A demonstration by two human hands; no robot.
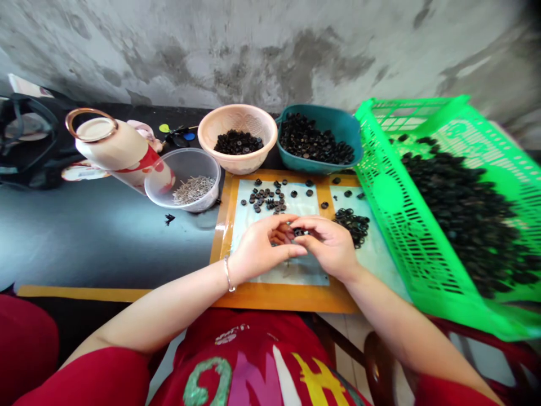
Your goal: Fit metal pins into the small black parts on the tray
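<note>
We have both hands together over the mat (270, 279), and the likeliest slip is right there. Our right hand (333, 243) pinches a small black part (299, 232) between thumb and fingers; our left hand (264, 242) curls up against it, its fingertips at the part, but we cannot tell whether they grip it too. The part is tiny and mostly covered by our fingers, so a loose or off-centre pinch could let it drop. If it falls, it could get lost among the loose discs (266, 199) just beyond our hands or the rings (353, 226) beside our right hand, all of them equally dark.

Our right forearm runs near the crate (393, 225), heaped with black pieces; a wide elbow might knock its edge. Behind the mat, the pink bowl (238, 160) and the teal basin (319, 165) stand side by side, limiting a forward reach. To our left, the clear tub (158, 195) of pins (192, 190) stands close against the flask (127, 146), so bumping one could jostle the other and spill pins.
</note>
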